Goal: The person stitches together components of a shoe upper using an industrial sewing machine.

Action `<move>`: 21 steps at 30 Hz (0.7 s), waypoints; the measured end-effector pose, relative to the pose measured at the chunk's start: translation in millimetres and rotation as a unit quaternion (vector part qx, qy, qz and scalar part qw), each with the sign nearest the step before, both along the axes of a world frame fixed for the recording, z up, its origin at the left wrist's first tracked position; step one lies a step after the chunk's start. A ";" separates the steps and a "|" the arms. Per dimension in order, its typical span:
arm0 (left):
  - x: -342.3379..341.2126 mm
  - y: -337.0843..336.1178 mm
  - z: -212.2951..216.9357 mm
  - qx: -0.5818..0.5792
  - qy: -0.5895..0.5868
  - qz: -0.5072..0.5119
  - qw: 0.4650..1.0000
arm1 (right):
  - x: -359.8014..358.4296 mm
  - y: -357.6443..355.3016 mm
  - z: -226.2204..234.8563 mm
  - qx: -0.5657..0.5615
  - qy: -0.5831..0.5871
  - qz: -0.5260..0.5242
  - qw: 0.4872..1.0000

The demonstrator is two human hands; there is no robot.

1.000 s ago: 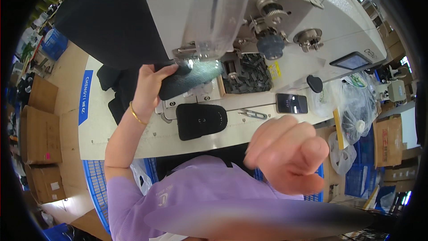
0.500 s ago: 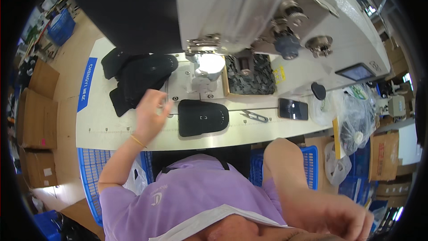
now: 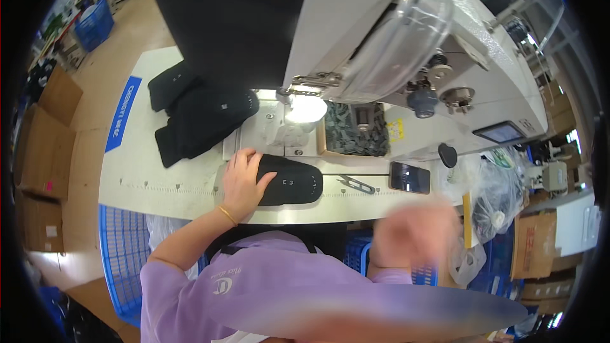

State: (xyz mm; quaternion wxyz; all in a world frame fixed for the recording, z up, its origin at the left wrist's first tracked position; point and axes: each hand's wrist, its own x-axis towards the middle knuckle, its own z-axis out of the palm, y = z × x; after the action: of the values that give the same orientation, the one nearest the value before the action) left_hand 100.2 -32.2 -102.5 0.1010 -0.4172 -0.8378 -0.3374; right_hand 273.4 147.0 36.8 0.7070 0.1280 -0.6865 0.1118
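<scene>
On the white sewing machine table [image 3: 159, 197] in front of me lies a black padded fabric piece [image 3: 298, 181] with one rounded end and small light marks. My left hand [image 3: 244, 184] rests on its left end, the thumb spread away from the fingers. A pile of similar black pieces [image 3: 210, 121] is farther left, beside the lit needle area [image 3: 302, 114]. Thread snips [image 3: 356, 184] sit right of the padded piece. My right hand [image 3: 416, 235], smeared by motion, hovers near the table's front edge; its fingers cannot be made out.
A tray of small dark grey tabs [image 3: 359, 136] stands right of the needle. Farther right are a phone [image 3: 410, 178] and clear plastic bags [image 3: 489, 190]. The machine head [image 3: 362, 44] overhangs the table. Blue baskets [image 3: 121, 254] stand below the front edge.
My left hand has come down onto the left end of the padded piece. My right hand has swung from the lower right corner up toward the table edge. The view has shifted somewhat.
</scene>
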 end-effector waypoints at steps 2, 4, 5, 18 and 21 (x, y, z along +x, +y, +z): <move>-0.6 -1.4 -6.9 -0.015 0.004 0.003 1.000 | -60.6 35.2 -45.5 -0.199 -0.280 -0.047 0.938; -3.0 4.8 -4.4 -0.010 -0.022 -0.017 1.000 | -91.9 85.9 -95.5 -0.219 -0.392 -0.100 0.888; -5.8 8.1 -1.4 -0.004 -0.046 -0.029 0.999 | -100.4 105.6 -118.2 -0.248 -0.409 -0.113 0.871; -9.7 14.8 1.1 -0.026 -0.206 -0.036 0.978 | -104.7 115.5 -127.2 -0.101 -0.431 -0.141 0.885; -22.6 15.2 -1.9 0.174 -0.540 -0.081 0.819 | -94.4 102.0 -122.3 -0.217 -0.377 -0.193 0.879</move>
State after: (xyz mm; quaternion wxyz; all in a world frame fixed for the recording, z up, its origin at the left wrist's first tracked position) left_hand 77.5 -17.0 -104.4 -0.3247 -0.2096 -0.6484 -0.6559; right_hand 179.0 249.0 -85.4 0.4119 -0.2156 -0.8711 0.1585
